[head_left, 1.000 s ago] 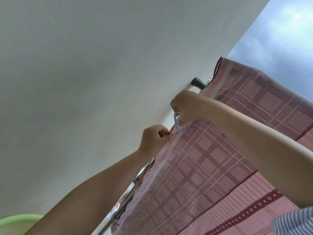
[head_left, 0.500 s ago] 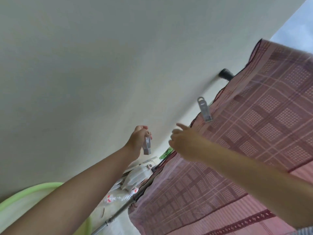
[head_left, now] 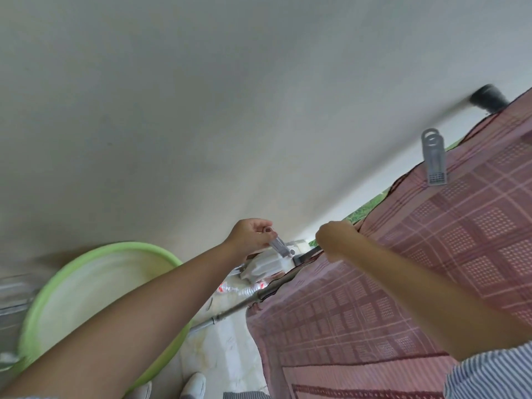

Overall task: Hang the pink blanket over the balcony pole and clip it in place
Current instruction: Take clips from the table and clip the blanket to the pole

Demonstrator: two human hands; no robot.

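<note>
The pink checked blanket (head_left: 431, 269) hangs over the metal balcony pole (head_left: 230, 309), filling the right half of the view. One grey clip (head_left: 434, 159) is fastened on its upper edge at the right. My left hand (head_left: 250, 236) holds a second grey clip (head_left: 280, 246) just left of the blanket's edge. My right hand (head_left: 335, 239) pinches the blanket's top edge at the pole, a short gap from the left hand.
A white wall fills the upper view. A light green round basin (head_left: 95, 254) sits low at the left. A black pole mount (head_left: 488, 99) is fixed on the wall at upper right. White shoes (head_left: 193, 385) show on the tiled floor below.
The right hand released the first clip, left on the blanket, and moved down along the edge. The left hand now holds a second clip. The view has tilted downward.
</note>
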